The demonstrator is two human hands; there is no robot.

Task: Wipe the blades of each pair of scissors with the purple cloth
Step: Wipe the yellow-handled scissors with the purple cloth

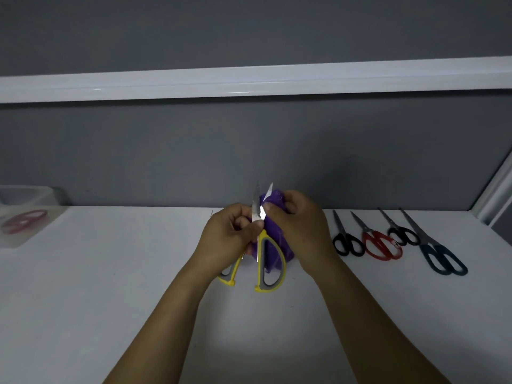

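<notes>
A big flat grey wall (249,151) with a long white rail (249,81) stands behind the yellow and grey metal scissors (270,267). A wide white table (110,300) lies under the yellow scissors. Far to the left of them sits a clear plastic box (55,195), and red-handled scissors (25,220) show through it. The left hand (230,239) grips the yellow scissors by their left handle, up near where the blades cross. The blades are open and point up. The right hand (299,228) pinches the soft purple cloth (277,248) around their right blade. To the right of the yellow scissors, four more pairs lie in a row: black-handled scissors (347,242), red-looped scissors (381,245), smaller black scissors (403,234) and long dark blue scissors (443,259).
</notes>
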